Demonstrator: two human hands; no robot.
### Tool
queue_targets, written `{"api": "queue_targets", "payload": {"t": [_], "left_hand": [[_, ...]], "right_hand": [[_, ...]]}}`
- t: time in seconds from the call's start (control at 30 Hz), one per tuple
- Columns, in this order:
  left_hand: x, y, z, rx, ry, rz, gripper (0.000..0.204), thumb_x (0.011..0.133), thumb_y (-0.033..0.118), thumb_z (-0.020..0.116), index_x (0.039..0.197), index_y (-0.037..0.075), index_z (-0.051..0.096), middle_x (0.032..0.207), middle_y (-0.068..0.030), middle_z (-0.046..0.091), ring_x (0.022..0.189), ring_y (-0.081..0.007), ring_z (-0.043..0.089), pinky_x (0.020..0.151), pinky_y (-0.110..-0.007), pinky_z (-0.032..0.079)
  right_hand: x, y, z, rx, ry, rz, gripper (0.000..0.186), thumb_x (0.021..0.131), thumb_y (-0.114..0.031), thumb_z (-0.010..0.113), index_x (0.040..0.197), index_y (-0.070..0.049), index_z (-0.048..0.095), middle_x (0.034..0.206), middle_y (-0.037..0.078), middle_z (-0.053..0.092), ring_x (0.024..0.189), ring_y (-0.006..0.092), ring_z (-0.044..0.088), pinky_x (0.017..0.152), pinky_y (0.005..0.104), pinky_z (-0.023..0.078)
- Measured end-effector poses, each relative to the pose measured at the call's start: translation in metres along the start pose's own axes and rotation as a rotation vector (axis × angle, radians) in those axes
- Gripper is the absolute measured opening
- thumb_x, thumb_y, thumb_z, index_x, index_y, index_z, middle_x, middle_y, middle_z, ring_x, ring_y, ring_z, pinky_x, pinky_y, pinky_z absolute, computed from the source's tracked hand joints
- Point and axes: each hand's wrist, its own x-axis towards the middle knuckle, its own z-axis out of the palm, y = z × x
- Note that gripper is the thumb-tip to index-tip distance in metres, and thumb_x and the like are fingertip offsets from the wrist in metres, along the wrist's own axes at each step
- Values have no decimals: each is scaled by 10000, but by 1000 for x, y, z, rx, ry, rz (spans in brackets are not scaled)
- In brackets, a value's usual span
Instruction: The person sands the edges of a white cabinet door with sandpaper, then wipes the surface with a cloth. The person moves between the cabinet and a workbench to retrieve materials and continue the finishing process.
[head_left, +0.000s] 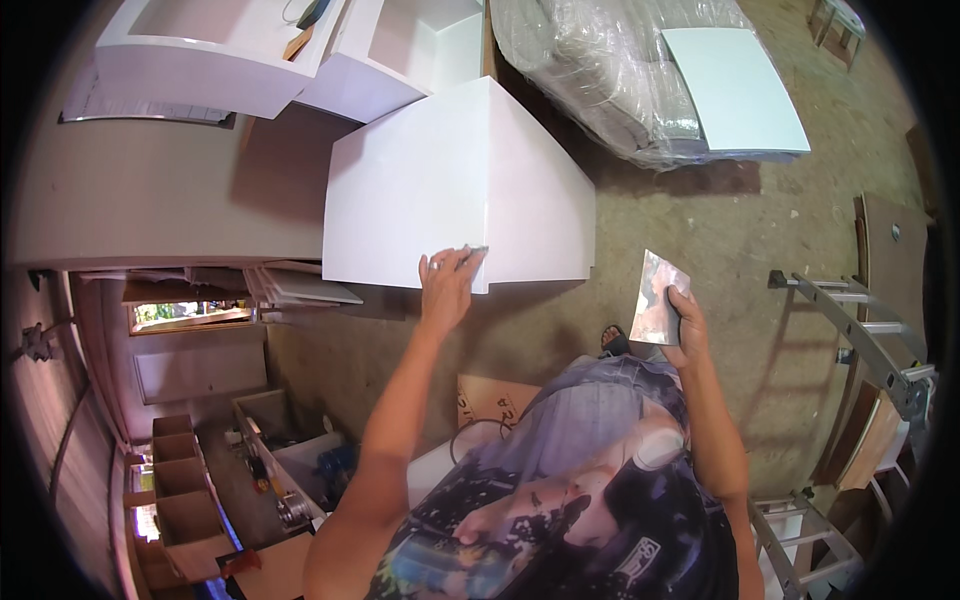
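A white box-shaped cabinet (410, 190) stands in front of me, its top and right side meeting at a long edge. My left hand (446, 288) reaches to the near end of that edge. Its fingers are closed around a small grey piece (476, 250) that touches the white surface; the fingers mostly hide it, so its kind is unclear. Away from the cabinet, my right hand (688, 328) grips a wide putty knife (655, 300) by its dark back edge. Its shiny, flat metal blade is tilted up toward me.
Open white drawer boxes (210, 70) sit at the back left. A plastic-wrapped bundle (600, 70) with a pale panel (735, 90) on it lies behind right. A metal ladder (850, 320) is at right; a wooden bin (270, 420) with tools stands lower left.
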Motion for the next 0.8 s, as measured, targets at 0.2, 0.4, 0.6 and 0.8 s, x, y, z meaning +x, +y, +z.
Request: {"api": "queue_targets", "payload": {"t": [0.2,0.4,0.6,0.8], "left_hand": [[64,-21,13,7,-2,-6,446,855,-5,555,1229,221,649,1121,-36,599,1126,-305,515,1034,-634,279],[117,-38,12,82,24,-53,383,880,51,550,1202,219,673,1126,-49,609,1116,-305,535,1047,-580,292],[115,26,-33,-687,152,-176,255,895,74,609,1138,77,687,997,-97,683,827,-236,646,747,-383,505],[54,130,-9,-2232,-144,-432,285,832,55,715,1097,42,611,912,-79,687,578,-115,597,422,-190,453]], "right_hand": [[-7,-17,-9,12,-3,-42,341,944,-142,582,1263,-46,510,1091,69,646,949,188,657,833,358,558],[-12,-40,9,2,0,-48,342,936,-131,592,1251,-28,510,1090,93,646,934,200,668,837,366,565],[6,-55,45,-61,-101,31,371,926,-133,602,1264,-14,504,1110,102,648,948,205,672,878,368,554],[3,-50,111,-64,-285,301,372,928,-120,605,1268,-16,500,1107,104,635,964,196,656,853,354,557]]}}
